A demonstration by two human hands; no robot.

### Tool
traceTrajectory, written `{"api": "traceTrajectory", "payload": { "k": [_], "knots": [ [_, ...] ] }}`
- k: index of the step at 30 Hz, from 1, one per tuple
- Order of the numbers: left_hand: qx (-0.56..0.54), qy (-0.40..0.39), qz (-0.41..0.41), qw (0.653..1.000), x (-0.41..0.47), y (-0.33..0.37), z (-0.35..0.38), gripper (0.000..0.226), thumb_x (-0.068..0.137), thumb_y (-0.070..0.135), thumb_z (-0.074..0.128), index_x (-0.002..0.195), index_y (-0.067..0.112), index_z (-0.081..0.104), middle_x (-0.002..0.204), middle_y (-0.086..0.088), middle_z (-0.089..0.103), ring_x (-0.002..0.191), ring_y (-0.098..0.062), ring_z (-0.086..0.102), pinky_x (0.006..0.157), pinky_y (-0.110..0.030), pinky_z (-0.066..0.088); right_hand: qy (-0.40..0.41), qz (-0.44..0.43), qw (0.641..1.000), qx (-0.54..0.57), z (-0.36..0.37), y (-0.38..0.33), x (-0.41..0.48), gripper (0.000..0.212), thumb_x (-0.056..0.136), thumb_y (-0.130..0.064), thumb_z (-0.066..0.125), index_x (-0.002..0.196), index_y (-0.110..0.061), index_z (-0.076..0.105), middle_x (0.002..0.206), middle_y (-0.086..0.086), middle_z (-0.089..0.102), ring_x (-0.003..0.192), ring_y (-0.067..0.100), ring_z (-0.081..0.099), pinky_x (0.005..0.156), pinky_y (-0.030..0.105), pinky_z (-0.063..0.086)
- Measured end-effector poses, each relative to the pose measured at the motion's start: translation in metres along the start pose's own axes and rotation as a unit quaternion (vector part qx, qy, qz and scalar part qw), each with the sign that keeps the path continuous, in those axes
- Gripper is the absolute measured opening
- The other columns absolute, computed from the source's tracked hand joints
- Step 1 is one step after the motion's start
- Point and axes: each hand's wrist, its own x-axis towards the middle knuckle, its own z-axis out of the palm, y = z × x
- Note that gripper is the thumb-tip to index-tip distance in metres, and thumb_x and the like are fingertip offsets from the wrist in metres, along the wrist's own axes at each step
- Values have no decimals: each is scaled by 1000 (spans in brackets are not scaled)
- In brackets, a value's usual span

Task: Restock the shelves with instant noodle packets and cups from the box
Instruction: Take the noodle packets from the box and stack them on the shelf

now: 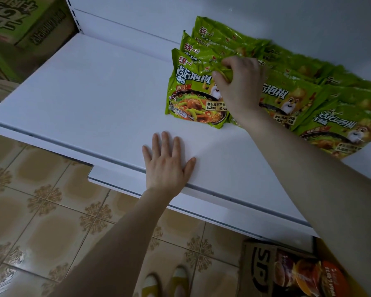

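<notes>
Several green instant noodle packets stand in leaning rows on the right half of the white shelf (pixel 90 93). My right hand (pixel 239 82) pinches the top edge of the front packet (pixel 193 99) of the leftmost row, fingers curled over it. My left hand (pixel 166 161) lies flat, fingers spread, on the shelf's front edge. An open cardboard box (pixel 257 269) sits on the floor at the lower right, with orange and dark noodle packets (pixel 304 277) inside.
A green-printed carton (pixel 24 20) stands at the upper left beside the shelf upright. A lower white shelf (pixel 116 181) juts out beneath. Patterned beige floor tiles (pixel 41 211) spread below, with my yellow shoes (pixel 165 281) at the bottom.
</notes>
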Motion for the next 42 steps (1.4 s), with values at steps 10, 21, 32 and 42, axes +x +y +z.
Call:
{"api": "traceTrajectory", "payload": {
  "k": [10, 21, 32, 42],
  "knots": [
    [-17, 114, 166, 979, -17, 11, -9, 37, 91, 28, 41, 111, 7, 63, 123, -17, 60, 120, -36, 52, 102, -55, 35, 80, -37, 991, 99, -25, -6, -34, 21, 87, -14, 52, 92, -1, 67, 93, 14, 67, 100, 33, 57, 83, 26, 34],
    [-88, 145, 415, 894, -88, 79, 10, 27, 85, 16, 47, 66, 11, 66, 60, -2, 64, 58, -23, 57, 55, -31, 48, 67, 114, 988, 83, -108, 82, -153, 20, 87, -10, 52, 91, 4, 67, 89, 18, 69, 86, 31, 63, 73, 21, 38],
    [-86, 46, 574, 813, -164, 205, 69, 16, 77, 13, 53, 67, 11, 66, 57, -3, 61, 53, -22, 56, 51, -26, 44, 31, 359, 933, -16, -219, 220, -326, 23, 92, -9, 51, 108, 3, 62, 107, 18, 66, 100, 30, 61, 72, 10, 31],
    [-13, -81, 646, 759, -251, 314, 156, 25, 78, 21, 45, 60, 16, 61, 52, -2, 56, 51, -22, 55, 44, -27, 46, -25, 567, 823, -31, -292, 323, -505, 32, 96, -18, 48, 122, 0, 53, 118, 18, 61, 106, 30, 58, 79, 30, 44]
  ]
}}
